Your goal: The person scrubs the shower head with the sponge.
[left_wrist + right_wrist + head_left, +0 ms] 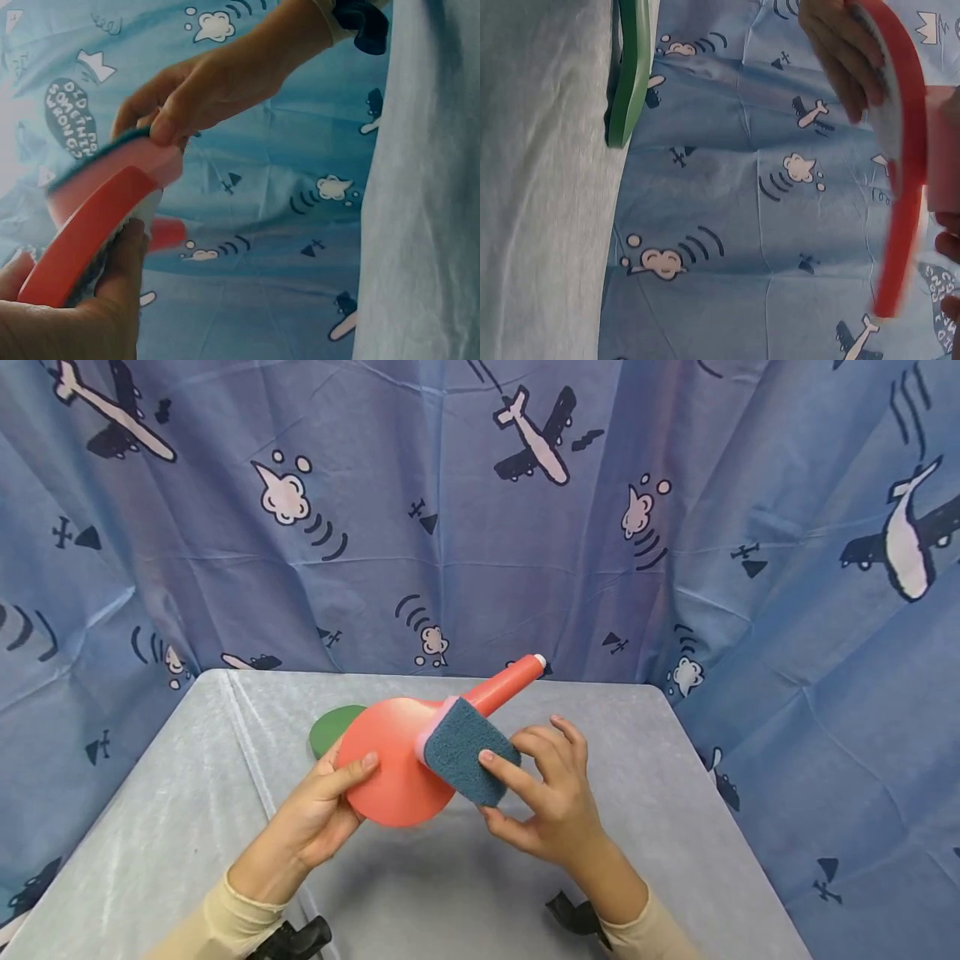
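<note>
In the head view my left hand [318, 806] grips the rim of a red round paddle [397, 768], its thumb on the red face. The paddle's handle points up and to the right and ends in a white tip. A sponge [468, 756], dark blue-green on one side and pink on the other, lies with its pink side towards the red face. My right hand [551, 793] pinches the sponge at its right side. The left wrist view shows the pink layer of the sponge [112, 169] against the paddle. A pale, rough underside of the paddle [889, 112] appears in the right wrist view.
Behind the paddle a green rounded object [333, 727] lies on the grey cloth-covered table [187, 810], partly hidden. A blue curtain [480, 543] printed with airplanes hangs around the table's back and sides. Black straps [296, 937] sit at both wrists.
</note>
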`<state>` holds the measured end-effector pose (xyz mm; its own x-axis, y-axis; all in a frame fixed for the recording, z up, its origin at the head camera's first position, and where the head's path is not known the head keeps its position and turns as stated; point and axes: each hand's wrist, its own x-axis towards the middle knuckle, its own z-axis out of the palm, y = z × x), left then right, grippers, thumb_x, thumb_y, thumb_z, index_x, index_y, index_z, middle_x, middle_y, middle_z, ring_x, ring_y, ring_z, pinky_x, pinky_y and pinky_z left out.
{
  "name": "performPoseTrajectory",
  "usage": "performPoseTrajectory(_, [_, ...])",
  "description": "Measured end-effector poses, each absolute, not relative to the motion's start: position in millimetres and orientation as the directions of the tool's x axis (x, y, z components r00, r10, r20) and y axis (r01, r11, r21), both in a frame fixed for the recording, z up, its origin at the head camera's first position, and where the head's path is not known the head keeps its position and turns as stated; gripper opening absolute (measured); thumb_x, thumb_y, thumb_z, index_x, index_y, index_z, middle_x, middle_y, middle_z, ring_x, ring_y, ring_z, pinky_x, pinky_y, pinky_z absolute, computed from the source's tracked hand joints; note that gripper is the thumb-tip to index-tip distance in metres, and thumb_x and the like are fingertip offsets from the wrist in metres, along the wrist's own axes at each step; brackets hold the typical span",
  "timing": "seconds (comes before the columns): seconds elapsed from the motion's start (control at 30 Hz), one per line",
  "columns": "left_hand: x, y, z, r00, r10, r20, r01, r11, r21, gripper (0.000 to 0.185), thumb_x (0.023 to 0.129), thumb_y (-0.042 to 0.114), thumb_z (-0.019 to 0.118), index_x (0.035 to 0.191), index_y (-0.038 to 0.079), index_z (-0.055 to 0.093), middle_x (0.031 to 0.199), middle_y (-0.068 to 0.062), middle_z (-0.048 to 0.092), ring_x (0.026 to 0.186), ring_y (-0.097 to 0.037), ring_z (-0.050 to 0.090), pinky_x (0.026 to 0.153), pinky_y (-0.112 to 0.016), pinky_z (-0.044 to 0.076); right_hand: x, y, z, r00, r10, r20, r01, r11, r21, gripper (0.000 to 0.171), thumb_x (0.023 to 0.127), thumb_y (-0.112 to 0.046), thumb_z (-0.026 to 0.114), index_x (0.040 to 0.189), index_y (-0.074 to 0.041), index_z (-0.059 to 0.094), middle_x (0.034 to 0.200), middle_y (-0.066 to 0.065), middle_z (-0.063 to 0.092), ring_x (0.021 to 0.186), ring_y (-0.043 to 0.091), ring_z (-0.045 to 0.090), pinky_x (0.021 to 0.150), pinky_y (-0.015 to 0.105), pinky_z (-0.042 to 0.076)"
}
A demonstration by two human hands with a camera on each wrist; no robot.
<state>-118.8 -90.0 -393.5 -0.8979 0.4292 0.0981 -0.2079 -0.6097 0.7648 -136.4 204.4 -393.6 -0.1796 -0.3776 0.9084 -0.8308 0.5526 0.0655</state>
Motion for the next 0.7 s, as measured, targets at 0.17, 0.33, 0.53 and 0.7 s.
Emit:
performPoseTrajectory(0.17, [-121.6,-91.8,-393.1,-0.875,0.472,0.111,-0.196,-0.553,0.810,0.069,0.093,-0.010,0.060,0.151,0.017,0.035,0.137,-0.004,0.058,0.116,-0.018,0.065,0.096,-0.033,0.057,-147.9,222.9,-396.8,-0.409,-0.239,0.881,-0.684,0.720,-0.122,0.048,0.089,-0.043,0.070,0.128,-0.015,0.071,0.105,0.015,0.063,0.101,0.036,0.055,0.099,0.064,0.032])
performPoseTrajectory(0.33, [-117.1,-90.8,-389.3,-0.872,0.475,0.117,-0.138,-0.467,0.873,0.084,0.083,-0.015,0.068,0.153,0.015,0.034,0.141,-0.007,0.055,0.121,-0.022,0.062,0.098,-0.036,0.056,-151.9,233.9,-398.1,-0.528,-0.073,0.846,-0.580,0.759,-0.297,0.052,0.085,-0.043,0.071,0.129,-0.014,0.070,0.102,0.015,0.062,0.100,0.035,0.054,0.098,0.059,0.031])
performPoseTrajectory(0.53, [-117.7,-87.1,-392.2,-0.917,0.369,0.149,-0.021,-0.417,0.909,0.078,0.084,-0.016,0.067,0.151,0.013,0.041,0.138,-0.005,0.058,0.119,-0.022,0.063,0.094,-0.036,0.059,-132.4,200.7,-398.1,-0.366,-0.232,0.901,-0.722,0.682,-0.118,0.048,0.089,-0.044,0.070,0.125,-0.012,0.072,0.099,0.014,0.061,0.097,0.034,0.056,0.095,0.060,0.035])
performPoseTrajectory(0.7, [-120.9,-87.0,-397.7,-0.935,0.318,0.157,0.043,-0.338,0.940,0.070,0.085,-0.015,0.068,0.147,0.010,0.048,0.134,-0.003,0.063,0.116,-0.021,0.066,0.093,-0.035,0.059,-124.5,187.6,-400.7,-0.318,-0.303,0.898,-0.718,0.696,-0.020,0.046,0.090,-0.042,0.066,0.125,-0.013,0.072,0.099,0.014,0.061,0.097,0.034,0.056,0.094,0.067,0.036])
